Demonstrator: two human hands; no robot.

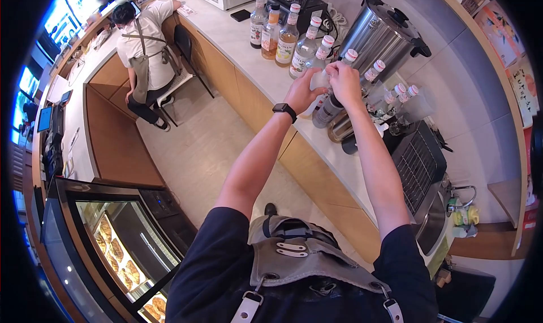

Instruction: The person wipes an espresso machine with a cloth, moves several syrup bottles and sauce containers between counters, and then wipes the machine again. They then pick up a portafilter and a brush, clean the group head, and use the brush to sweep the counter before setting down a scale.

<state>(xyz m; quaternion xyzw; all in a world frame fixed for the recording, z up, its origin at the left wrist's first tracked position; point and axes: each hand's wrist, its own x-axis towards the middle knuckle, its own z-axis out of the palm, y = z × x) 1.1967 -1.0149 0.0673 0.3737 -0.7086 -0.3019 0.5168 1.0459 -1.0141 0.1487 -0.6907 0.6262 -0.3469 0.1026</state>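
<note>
A long pale stone worktop point(237, 40) carries a tall steel urn point(380, 33) and a row of labelled syrup bottles point(287, 39), writing too small to read. Above it, both hands, left point(305, 92) and right point(344, 80), grip a small clear upright bottle point(320, 80).

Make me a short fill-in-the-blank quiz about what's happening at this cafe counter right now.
1. Both hands, the left hand and the right hand, are raised over the ____ countertop.
2. The smartwatch sits on the ____ wrist.
3. The syrup bottles have white ____.
4. A co-worker in an apron is ____ on a chair.

Missing words: white; left; caps; sitting
</note>
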